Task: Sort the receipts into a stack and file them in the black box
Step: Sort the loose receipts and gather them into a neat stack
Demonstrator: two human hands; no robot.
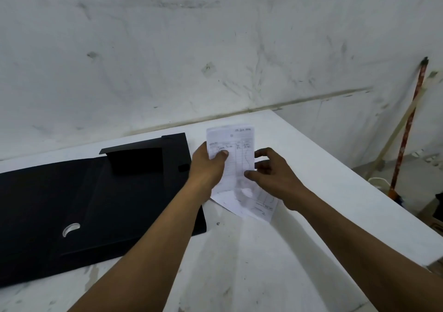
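A white receipt [236, 144] with handwritten lines is held upright above the table, pinched between the thumb and fingers of my left hand [208, 167]. My right hand [271, 175] sits just right of it, its fingers apart and its thumb touching the paper's lower edge. More receipts [254, 203] lie flat on the white table under my hands. The black box [96, 203] lies opened out flat to the left, with one flap [136, 160] standing up at its far side.
The white table [311, 215] ends at a slanted edge on the right. A stained white wall rises right behind it. A broom handle [407, 124] leans against the wall at far right, above a cluttered floor.
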